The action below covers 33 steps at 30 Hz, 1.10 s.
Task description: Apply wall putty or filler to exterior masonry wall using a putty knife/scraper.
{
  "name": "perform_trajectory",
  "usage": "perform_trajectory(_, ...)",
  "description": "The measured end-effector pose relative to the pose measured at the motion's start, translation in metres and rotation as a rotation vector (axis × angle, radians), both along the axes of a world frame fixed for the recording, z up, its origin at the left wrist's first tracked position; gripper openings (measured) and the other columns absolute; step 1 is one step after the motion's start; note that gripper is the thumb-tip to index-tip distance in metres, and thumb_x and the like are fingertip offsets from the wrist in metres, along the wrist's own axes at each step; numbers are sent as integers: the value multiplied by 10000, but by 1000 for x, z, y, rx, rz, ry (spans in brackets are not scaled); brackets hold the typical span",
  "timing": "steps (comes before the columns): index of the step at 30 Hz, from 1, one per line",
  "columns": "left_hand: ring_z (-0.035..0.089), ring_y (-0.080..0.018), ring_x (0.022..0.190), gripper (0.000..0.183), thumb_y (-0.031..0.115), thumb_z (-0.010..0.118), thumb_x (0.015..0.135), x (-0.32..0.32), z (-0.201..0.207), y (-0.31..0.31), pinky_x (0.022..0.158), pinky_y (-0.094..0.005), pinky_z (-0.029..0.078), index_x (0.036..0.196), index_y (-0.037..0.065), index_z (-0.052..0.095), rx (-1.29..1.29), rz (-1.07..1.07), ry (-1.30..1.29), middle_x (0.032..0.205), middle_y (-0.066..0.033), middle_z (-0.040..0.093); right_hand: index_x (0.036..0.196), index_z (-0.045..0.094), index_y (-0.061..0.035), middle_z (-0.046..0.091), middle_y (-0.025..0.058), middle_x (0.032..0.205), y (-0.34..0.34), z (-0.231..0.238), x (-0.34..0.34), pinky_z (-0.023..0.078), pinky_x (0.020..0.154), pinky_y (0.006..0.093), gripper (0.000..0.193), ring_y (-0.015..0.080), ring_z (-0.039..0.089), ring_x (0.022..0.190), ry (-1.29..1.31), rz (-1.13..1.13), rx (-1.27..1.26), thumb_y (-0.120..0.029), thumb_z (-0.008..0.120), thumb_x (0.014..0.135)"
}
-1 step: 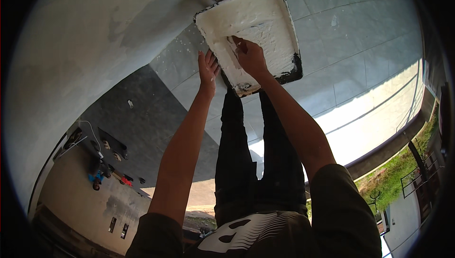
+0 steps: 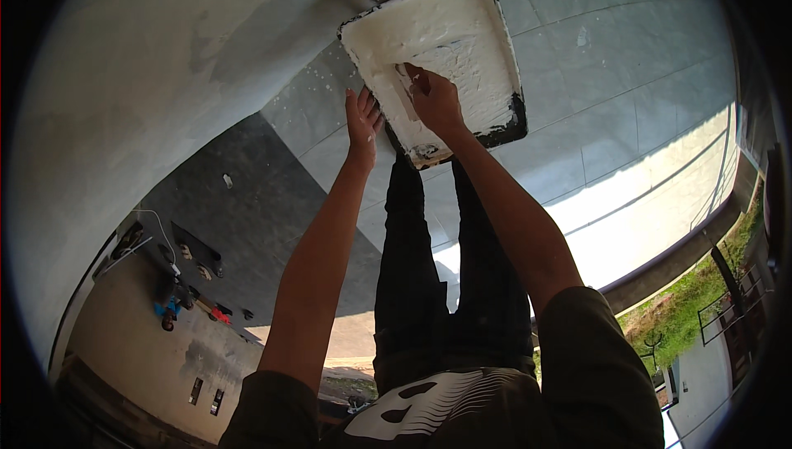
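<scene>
A black rectangular tray (image 2: 517, 121) holds a thick layer of white paste (image 2: 421, 32), smeared over its rim. My right hand (image 2: 439, 107) is closed over the tray, around what looks like a flat scraper (image 2: 408, 102). The scraper's blade lies against the paste; its handle is hidden in my fist. Beside the tray's left edge is my left hand (image 2: 362, 127), palm turned up and fingers stretched out. It holds nothing, and whether its fingertips touch the tray's side I cannot tell. White specks mark its palm.
A pale plastered wall (image 2: 165, 61) rises on the left. Grey floor tiles (image 2: 627, 61) with white spatters spread under the tray. Lower left, a person (image 2: 167, 310) is near a white cable (image 2: 161, 230) and several small items. Grass (image 2: 689, 296) borders the right side.
</scene>
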<state>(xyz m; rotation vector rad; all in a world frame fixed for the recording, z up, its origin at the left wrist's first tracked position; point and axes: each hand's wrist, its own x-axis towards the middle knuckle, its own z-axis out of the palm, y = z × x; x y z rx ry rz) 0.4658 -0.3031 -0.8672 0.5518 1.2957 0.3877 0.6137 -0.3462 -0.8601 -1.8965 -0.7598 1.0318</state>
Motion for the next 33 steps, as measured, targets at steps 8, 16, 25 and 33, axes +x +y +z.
perform_trajectory(8, 238, -313, 1477, 969, 775, 280, 902, 3, 4, -3, 1195, -450, 98, 1562, 67, 224, 0, -30, 1, 1609, -145, 256, 1209, 660, -25, 701, 240, 929, -5, -10, -33, 541, 744, 382, 339, 334, 715, 840, 48, -133, 19, -33, 580, 880)
perform_trajectory(16, 242, -309, 1476, 976, 782, 271, 899, 8, 0, -6, 1193, -444, 101, 1561, 66, 231, 21, -12, 5, 1604, -145, 270, 1186, 668, -24, 704, 232, 925, -3, -13, -33, 540, 745, 389, 319, 334, 711, 836, 4, -57, -7, -44, 573, 882)
perform_trajectory(25, 249, -316, 1473, 972, 778, 270, 902, 6, 1, -4, 1193, -434, 123, 1556, 59, 245, -8, -11, 6, 1605, -150, 266, 1180, 668, -8, 723, 194, 946, -29, -14, -3, 543, 782, 354, 332, 275, 719, 858, 136, -122, -4, -40, 620, 853)
perform_trajectory(33, 261, -320, 1469, 947, 764, 263, 915, 8, 0, -10, 1195, -444, 111, 1562, 73, 232, 1, -19, 12, 1607, -154, 259, 1154, 633, -5, 680, 261, 859, -27, -18, -9, 538, 706, 468, 276, 439, 670, 801, -165, -35, -65, -18, 551, 892)
